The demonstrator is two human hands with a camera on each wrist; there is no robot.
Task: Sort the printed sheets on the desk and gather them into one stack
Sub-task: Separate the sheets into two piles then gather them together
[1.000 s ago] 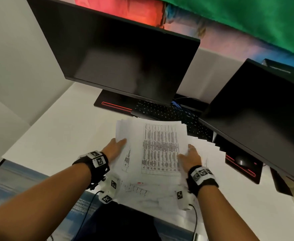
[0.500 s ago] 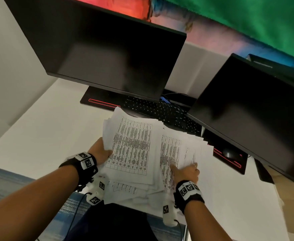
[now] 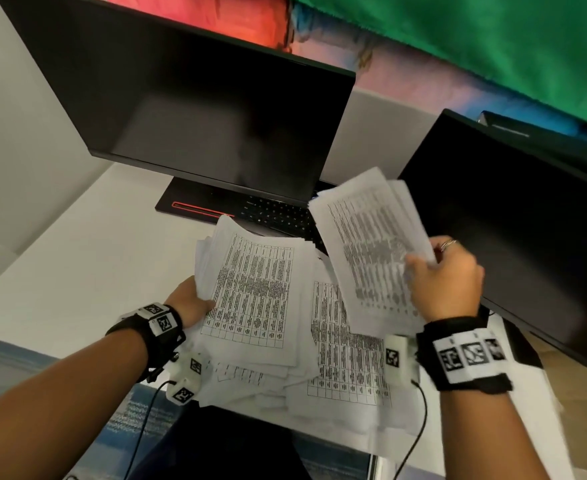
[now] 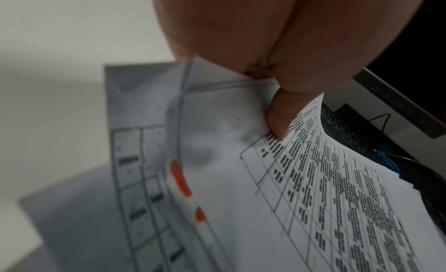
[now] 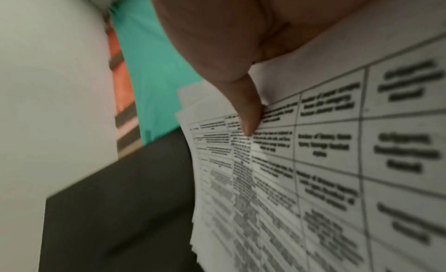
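Observation:
Printed sheets with tables lie in a loose pile [image 3: 347, 362] on the white desk [image 3: 77, 258] in front of me. My left hand [image 3: 191, 299] grips a bundle of sheets [image 3: 254, 292] by its left edge; in the left wrist view its thumb [image 4: 277, 121] presses on the top page [image 4: 337, 199]. My right hand [image 3: 441, 278] holds a second bundle [image 3: 368, 251] lifted and tilted above the pile. The right wrist view has its thumb [image 5: 248, 113] pinching those pages [image 5: 337, 161].
A large dark monitor [image 3: 198, 116] stands behind the pile, with a black keyboard [image 3: 278, 216] under it. A second dark monitor [image 3: 514, 230] is close to my right hand. A green cloth [image 3: 493, 36] hangs at the back. The desk's front edge runs under the pile.
My right hand has picked up a bundle of sheets from the pile's right side and lifted it up and to the right. My left hand keeps its hold on the left bundle.

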